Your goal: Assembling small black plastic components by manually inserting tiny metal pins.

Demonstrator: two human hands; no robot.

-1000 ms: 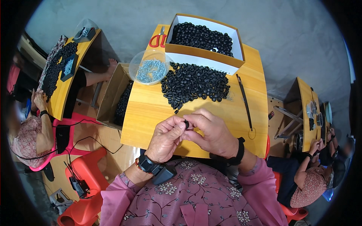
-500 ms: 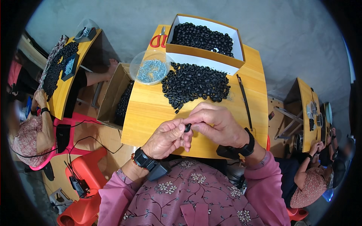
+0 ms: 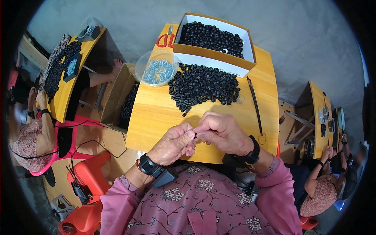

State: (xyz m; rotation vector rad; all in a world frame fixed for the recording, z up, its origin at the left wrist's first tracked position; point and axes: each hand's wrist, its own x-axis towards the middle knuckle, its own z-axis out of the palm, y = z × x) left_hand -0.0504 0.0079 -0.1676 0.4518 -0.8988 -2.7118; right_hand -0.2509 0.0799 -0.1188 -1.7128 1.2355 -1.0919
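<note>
Over the near edge of the yellow table (image 3: 147, 131), my left hand (image 3: 174, 144) and my right hand (image 3: 224, 133) meet, fingertips together. Pinched between thumb and fingers of the left is a small black round part (image 3: 195, 135), mostly covered by my fingers. The right thumb and forefinger close on the same spot; whether they hold some smaller piece there I cannot make out. Just beyond lies a heap of loose black parts (image 3: 201, 86), some ring-shaped, some like short plugs. A clear round tub (image 3: 140, 70) at its left holds small shiny pale-blue pieces.
At the back stands a brown-edged box (image 3: 213, 56) of black round parts, with red-handled scissors (image 3: 166, 40) beside it. A thin black rod (image 3: 255, 105) lies at the right. Left of the table is a cardboard carton (image 3: 113, 96). Other people work at side tables.
The small black part showed between my hands before and is now mostly hidden by fingers. My right hand has shifted slightly down and its fingers have closed in against the left.
</note>
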